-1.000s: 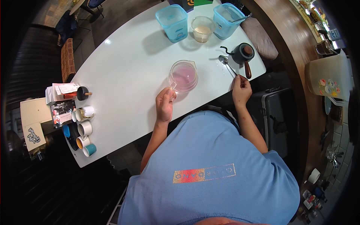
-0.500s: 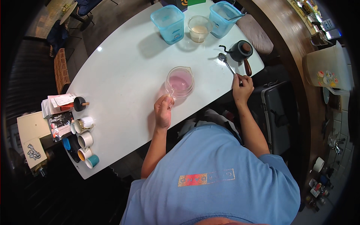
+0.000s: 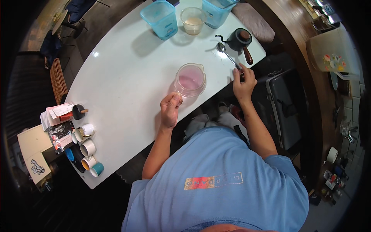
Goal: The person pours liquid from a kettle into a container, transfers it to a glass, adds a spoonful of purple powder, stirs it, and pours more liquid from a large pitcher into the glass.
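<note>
Two blue tubs and a cream-filled cup at the far edge; a dark teapot; mugs at left.

beaker left of spoon, teapot behind

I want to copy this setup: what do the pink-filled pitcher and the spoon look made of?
Pitcher: likely clear glass or plastic; the pink liquid and table show through its wall. Spoon: probably polished metal; silvery and bright, with glints on the bowl.
</note>
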`<state>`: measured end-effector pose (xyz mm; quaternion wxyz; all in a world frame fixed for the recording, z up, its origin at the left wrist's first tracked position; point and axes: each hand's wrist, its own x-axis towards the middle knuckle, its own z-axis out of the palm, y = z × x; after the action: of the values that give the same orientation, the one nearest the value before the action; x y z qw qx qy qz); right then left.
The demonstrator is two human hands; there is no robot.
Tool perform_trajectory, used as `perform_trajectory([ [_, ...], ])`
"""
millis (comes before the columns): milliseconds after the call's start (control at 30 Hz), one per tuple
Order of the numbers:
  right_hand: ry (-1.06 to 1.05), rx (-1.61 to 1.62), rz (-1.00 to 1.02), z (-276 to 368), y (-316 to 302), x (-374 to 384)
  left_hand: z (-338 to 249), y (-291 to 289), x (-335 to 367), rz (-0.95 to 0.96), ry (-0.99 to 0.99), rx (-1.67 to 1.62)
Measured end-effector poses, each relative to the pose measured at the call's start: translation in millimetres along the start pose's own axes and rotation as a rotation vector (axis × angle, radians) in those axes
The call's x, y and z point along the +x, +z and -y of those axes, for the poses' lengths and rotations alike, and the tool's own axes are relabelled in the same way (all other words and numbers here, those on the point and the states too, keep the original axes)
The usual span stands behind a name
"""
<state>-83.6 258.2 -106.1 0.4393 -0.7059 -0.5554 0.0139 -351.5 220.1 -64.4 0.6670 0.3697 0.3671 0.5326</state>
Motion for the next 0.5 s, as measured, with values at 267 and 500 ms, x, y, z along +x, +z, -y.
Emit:
perform_trajectory([
  [267,0.204,0.542,0.354,18.2,-34.9,-32.3,17.1,29.8,-5.5,0.132,-0.042,0.016],
  [500,0.483,0.99,0.578,-7.3,-86.4,-36.9,43.0,92.1,-13.6,0.286,-0.05,0.078],
])
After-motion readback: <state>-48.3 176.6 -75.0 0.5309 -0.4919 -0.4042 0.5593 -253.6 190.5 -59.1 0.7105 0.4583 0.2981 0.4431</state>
